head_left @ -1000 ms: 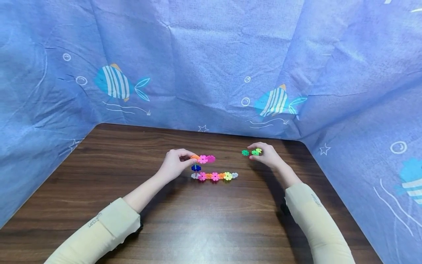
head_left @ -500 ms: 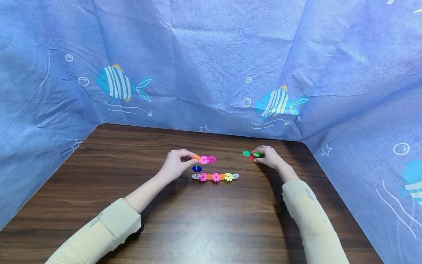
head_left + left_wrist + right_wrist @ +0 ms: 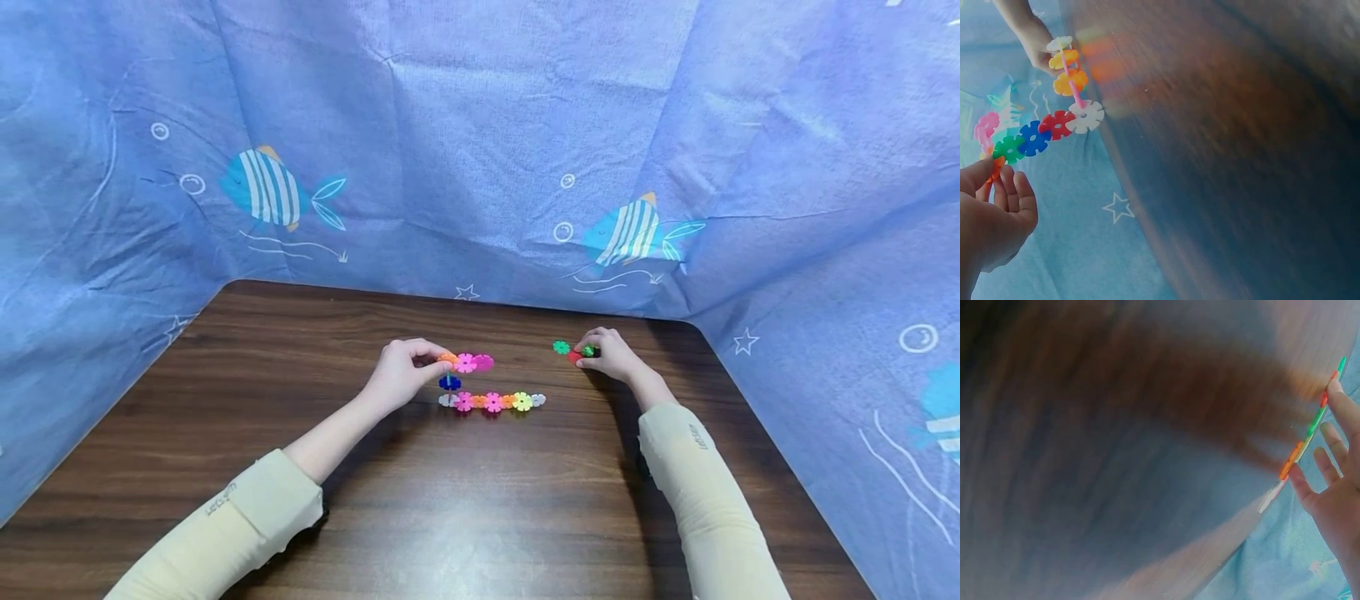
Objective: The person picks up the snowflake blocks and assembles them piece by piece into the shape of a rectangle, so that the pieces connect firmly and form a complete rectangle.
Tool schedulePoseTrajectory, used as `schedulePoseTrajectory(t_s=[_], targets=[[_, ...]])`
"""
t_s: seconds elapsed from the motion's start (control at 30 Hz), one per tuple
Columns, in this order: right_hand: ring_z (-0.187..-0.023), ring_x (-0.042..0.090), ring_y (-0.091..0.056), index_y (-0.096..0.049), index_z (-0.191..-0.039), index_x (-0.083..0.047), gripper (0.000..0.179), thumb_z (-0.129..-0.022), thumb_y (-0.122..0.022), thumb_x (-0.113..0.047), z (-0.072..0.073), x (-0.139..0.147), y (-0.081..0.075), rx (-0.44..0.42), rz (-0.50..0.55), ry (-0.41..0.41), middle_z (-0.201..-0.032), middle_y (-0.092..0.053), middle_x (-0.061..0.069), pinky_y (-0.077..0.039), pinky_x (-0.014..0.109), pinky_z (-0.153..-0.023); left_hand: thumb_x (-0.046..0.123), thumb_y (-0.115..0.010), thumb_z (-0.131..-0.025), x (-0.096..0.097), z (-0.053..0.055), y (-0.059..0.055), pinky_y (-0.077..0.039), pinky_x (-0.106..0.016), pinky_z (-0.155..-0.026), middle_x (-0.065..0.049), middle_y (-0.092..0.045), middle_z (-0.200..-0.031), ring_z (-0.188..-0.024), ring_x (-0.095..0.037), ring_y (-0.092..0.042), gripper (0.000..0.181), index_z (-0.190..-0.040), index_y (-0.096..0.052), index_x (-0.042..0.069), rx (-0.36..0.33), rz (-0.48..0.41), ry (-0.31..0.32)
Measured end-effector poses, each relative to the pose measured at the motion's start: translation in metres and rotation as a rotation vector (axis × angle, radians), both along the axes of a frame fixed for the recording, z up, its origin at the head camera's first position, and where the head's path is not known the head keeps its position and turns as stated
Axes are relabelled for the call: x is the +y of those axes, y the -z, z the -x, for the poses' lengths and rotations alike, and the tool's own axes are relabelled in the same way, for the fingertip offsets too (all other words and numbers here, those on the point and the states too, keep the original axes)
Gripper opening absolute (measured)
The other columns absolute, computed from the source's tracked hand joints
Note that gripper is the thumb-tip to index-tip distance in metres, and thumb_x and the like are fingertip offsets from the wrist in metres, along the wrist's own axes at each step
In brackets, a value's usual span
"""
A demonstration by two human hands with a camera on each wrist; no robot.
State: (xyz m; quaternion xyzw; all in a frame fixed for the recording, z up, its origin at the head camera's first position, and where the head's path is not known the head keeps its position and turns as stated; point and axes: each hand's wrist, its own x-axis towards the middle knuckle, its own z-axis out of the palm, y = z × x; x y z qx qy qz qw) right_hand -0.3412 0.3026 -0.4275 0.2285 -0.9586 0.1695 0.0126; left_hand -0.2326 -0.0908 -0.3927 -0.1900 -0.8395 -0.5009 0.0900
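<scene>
A chain of joined plastic flower discs stands on the brown table; its near row (image 3: pixel 492 402) runs white, pink, orange and yellow. From that row's left end a short column rises, with a dark blue disc (image 3: pixel 450 383) and, in the left wrist view, red and green discs (image 3: pixel 1009 149). My left hand (image 3: pixel 401 371) pinches the orange disc (image 3: pixel 447 359) on top, where pink discs (image 3: pixel 474 362) branch off. Farther right, my right hand (image 3: pixel 611 357) has its thumb and index finger at a red disc (image 3: pixel 574 357). Its other fingers look fairly straight in the right wrist view.
A loose green disc (image 3: pixel 561 347) lies left of the right hand, and a brighter green disc (image 3: pixel 588 352) is partly hidden under it. A blue fish-print cloth (image 3: pixel 480 150) hangs behind the table (image 3: pixel 300 333) and at its sides.
My right hand has moved slightly down, and its thumb and index finger have closed in on the red disc. The left hand keeps its pinch on the chain.
</scene>
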Motion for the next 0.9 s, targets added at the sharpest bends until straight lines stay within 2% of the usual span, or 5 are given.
schedulePoseTrajectory(t_s=[0.27, 0.37, 0.6, 0.73, 0.9], targets=[[-0.115, 0.045, -0.038, -0.066, -0.096, -0.001, 0.024, -0.079, -0.075, -0.016, 0.003, -0.001, -0.001, -0.053, 0.011, 0.035, -0.118, -0.052, 0.025, -0.029, 0.056, -0.099, 0.018, -0.073, -0.084, 0.001, -0.001, 0.000, -0.050, -0.025, -0.062, -0.002, -0.071, -0.086, -0.073, -0.013, -0.060, 0.012, -0.093, -0.075, 0.011, -0.021, 0.003, -0.001], [-0.109, 0.042, -0.042, -0.064, -0.093, -0.002, 0.024, -0.077, -0.077, -0.014, 0.003, -0.001, -0.001, -0.041, 0.020, 0.043, -0.114, -0.056, 0.024, -0.031, 0.053, -0.097, 0.018, -0.073, -0.084, 0.001, -0.001, 0.000, -0.050, -0.024, -0.062, -0.002, -0.071, -0.086, -0.074, -0.012, -0.060, 0.011, -0.093, -0.075, 0.011, -0.020, 0.001, -0.001], [-0.084, 0.026, -0.060, -0.058, -0.093, -0.004, 0.027, -0.074, -0.078, -0.005, 0.001, -0.004, -0.001, -0.053, 0.106, 0.029, -0.086, -0.067, 0.011, -0.044, 0.042, -0.080, 0.017, -0.073, -0.083, 0.001, -0.001, 0.000, -0.050, -0.023, -0.062, -0.003, -0.071, -0.086, -0.074, -0.012, -0.061, 0.011, -0.092, -0.075, 0.010, -0.005, -0.011, 0.006], [-0.082, 0.023, -0.063, -0.059, -0.094, -0.005, 0.023, -0.077, -0.074, -0.001, -0.001, -0.007, -0.003, -0.054, 0.138, 0.026, -0.084, -0.068, 0.010, -0.047, 0.040, -0.077, 0.016, -0.073, -0.083, 0.001, -0.001, 0.000, -0.050, -0.023, -0.062, -0.004, -0.071, -0.086, -0.073, -0.011, -0.061, 0.011, -0.091, -0.075, 0.010, -0.001, -0.016, 0.003], [-0.078, 0.019, -0.060, -0.060, -0.092, -0.005, 0.017, -0.079, -0.070, 0.001, -0.005, -0.012, -0.009, -0.028, 0.164, 0.030, -0.081, -0.067, 0.007, -0.045, 0.035, -0.074, 0.016, -0.073, -0.083, 0.000, 0.000, 0.000, -0.050, -0.023, -0.060, -0.003, -0.071, -0.084, -0.071, -0.011, -0.060, 0.011, -0.091, -0.075, 0.010, -0.017, -0.020, -0.004]])
